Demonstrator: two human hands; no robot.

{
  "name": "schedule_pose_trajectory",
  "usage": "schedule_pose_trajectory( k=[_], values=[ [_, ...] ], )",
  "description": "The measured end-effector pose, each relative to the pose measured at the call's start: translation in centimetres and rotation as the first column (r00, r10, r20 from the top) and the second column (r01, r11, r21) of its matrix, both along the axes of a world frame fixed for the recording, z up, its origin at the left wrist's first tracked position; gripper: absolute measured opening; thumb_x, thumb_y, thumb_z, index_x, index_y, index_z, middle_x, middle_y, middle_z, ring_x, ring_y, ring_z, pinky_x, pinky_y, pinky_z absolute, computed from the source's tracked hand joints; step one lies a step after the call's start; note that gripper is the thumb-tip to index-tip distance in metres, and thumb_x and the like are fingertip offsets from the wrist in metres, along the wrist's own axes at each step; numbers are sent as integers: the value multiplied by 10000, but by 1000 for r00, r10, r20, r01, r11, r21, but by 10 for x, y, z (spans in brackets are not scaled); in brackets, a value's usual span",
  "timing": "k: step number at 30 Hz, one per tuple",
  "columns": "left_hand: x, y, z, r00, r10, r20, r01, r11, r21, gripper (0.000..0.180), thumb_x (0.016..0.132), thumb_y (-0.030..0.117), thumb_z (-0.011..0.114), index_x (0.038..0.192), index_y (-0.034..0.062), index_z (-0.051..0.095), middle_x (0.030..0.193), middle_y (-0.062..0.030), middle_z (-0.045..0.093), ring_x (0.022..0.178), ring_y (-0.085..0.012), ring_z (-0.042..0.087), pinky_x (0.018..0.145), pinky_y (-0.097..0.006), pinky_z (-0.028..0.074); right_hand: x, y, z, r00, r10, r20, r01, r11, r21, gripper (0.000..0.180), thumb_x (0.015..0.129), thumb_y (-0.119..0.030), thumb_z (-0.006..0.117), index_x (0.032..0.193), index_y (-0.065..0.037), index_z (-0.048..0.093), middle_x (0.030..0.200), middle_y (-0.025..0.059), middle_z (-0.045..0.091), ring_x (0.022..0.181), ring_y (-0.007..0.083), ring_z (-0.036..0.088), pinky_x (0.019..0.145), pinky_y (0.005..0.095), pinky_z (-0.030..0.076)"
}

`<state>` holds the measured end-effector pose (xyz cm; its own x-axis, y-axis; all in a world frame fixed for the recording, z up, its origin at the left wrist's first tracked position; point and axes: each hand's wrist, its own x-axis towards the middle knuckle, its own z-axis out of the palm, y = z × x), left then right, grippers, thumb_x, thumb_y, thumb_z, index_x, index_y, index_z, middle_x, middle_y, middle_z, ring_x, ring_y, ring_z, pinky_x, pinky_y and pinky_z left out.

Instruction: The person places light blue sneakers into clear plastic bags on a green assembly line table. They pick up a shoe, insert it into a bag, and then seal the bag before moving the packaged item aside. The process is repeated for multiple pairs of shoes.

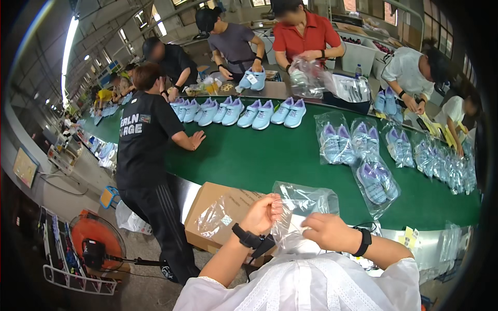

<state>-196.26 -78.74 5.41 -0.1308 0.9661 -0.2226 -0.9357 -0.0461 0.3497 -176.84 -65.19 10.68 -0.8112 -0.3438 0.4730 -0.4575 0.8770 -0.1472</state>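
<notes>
A clear plastic bag (306,199) is held up in front of me, over the near edge of the green belt. My left hand (266,213) has its fingers curled shut on the bag's left side. At the bag's lower right, my right hand (330,231) is pinched on the plastic. Something white shows behind or in the bag; I cannot tell which. Beyond, on the belt, a bagged pair of light blue shoes (374,181) lies closest to my hands. Farther off is another bagged pair (337,142).
The green conveyor belt (249,160) runs across. Unbagged blue shoes (257,115) stand in a row on its far side; several bagged pairs (441,158) lie right. A cardboard box (212,210) stands left of my hands. A person in black (145,135) leans on the belt. Others work opposite.
</notes>
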Motion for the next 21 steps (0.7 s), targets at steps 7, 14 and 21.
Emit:
schedule_pose_trajectory(
  k=[7,14,21],
  values=[
    [-8,-9,15,943,251,-219,-290,943,-165,215,940,224,443,776,90,476,575,39,366,469,-54,335,404,-209,270,11,8,-47,818,-254,516,185,966,182,85,684,-64,543,752,-47,495,760,132,591,681,264,612,557,361,498],
    [3,-9,31,945,167,-280,-175,984,-6,188,943,206,446,804,81,462,565,54,331,455,-40,297,403,-185,253,-16,15,-47,628,-637,447,541,770,338,318,703,-158,586,993,-28,572,907,154,601,837,310,603,660,392,486],
    [2,-8,35,857,246,-452,-308,949,-68,156,931,189,467,842,63,492,565,63,342,458,-16,296,393,-177,233,-12,3,-108,664,-69,744,-252,917,310,265,712,-137,560,934,-6,620,944,188,598,888,287,586,708,380,474]
  ],
)
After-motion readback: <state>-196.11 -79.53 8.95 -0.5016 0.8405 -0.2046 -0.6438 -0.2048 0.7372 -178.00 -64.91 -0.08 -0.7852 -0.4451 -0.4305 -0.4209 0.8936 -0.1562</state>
